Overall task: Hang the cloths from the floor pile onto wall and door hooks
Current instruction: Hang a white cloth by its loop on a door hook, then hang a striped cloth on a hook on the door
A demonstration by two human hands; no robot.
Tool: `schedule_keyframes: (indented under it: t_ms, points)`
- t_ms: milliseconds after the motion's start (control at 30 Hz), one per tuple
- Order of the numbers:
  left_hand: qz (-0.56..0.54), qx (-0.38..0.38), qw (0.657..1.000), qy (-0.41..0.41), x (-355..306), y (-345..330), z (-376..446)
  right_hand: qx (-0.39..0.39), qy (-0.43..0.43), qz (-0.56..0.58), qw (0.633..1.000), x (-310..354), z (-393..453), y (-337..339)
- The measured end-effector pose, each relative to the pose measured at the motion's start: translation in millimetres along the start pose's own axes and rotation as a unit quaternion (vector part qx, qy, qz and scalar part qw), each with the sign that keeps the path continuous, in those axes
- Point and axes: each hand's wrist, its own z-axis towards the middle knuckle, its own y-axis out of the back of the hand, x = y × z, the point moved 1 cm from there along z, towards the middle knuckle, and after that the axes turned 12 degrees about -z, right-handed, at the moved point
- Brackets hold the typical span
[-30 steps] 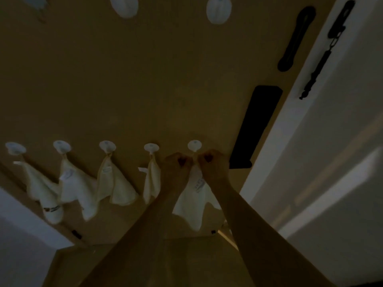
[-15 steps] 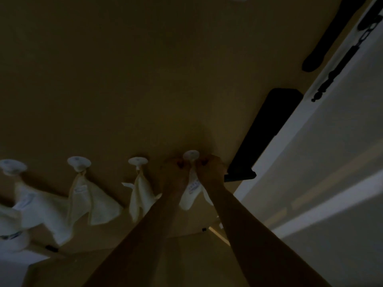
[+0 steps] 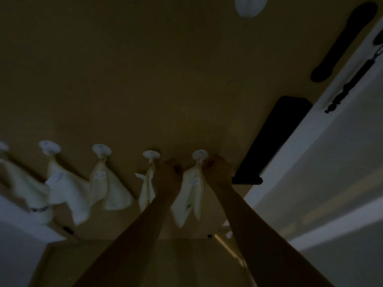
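The scene is dim. A pale cloth (image 3: 191, 195) hangs from the rightmost white round hook (image 3: 200, 154) on the brown wall. My left hand (image 3: 170, 172) is curled against the cloth's upper left edge. My right hand (image 3: 217, 168) pinches the cloth's neck just under the hook. Three more cloths hang from hooks to the left: one (image 3: 146, 189) beside my left forearm, one (image 3: 107, 187) further on, and one (image 3: 66, 193) beyond that. A blurred further cloth (image 3: 24, 189) hangs at the left edge. The floor pile is out of view.
Two white hooks (image 3: 249, 6) sit higher up the wall with nothing on them. A black panel (image 3: 273, 137) and a dark strap (image 3: 344, 42) hang on the wall's right side, beside the white door frame (image 3: 323, 100). The floor (image 3: 176, 259) lies below.
My hands have drawn apart from the hook, each to one side, and the cloth between them now hangs spread out. The view has swung back right and slightly up.
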Motion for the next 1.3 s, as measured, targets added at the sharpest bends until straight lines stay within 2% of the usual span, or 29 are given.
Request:
schedule_keyframes:
  t_ms: [133, 300, 433, 700, 933, 1133, 1300]
  points:
    - [-0.014, -0.035, 0.998, -0.044, -9, 27, -16, -0.015, 0.028, 0.031, 0.999, 8, -12, 19]
    - [-0.007, -0.111, 0.986, -0.121, -22, 59, -53, -0.023, 0.127, 0.13, 0.983, 21, -49, 35]
    - [0.042, -0.152, 0.978, -0.137, -25, 84, -87, -0.018, 0.216, 0.105, 0.971, 38, -85, 44]
    - [0.17, -0.192, 0.966, -0.035, 13, 150, -168, 0.053, 0.395, 0.085, 0.913, 70, -181, 33]
    - [0.233, -0.258, 0.934, 0.082, 49, 219, -257, 0.16, 0.463, 0.086, 0.868, 95, -278, 10]
    - [0.245, -0.312, 0.903, 0.165, 66, 262, -329, 0.197, 0.497, 0.088, 0.84, 111, -360, -4]
    - [0.221, -0.361, 0.883, 0.201, 77, 296, -398, 0.226, 0.525, 0.108, 0.813, 118, -437, -13]
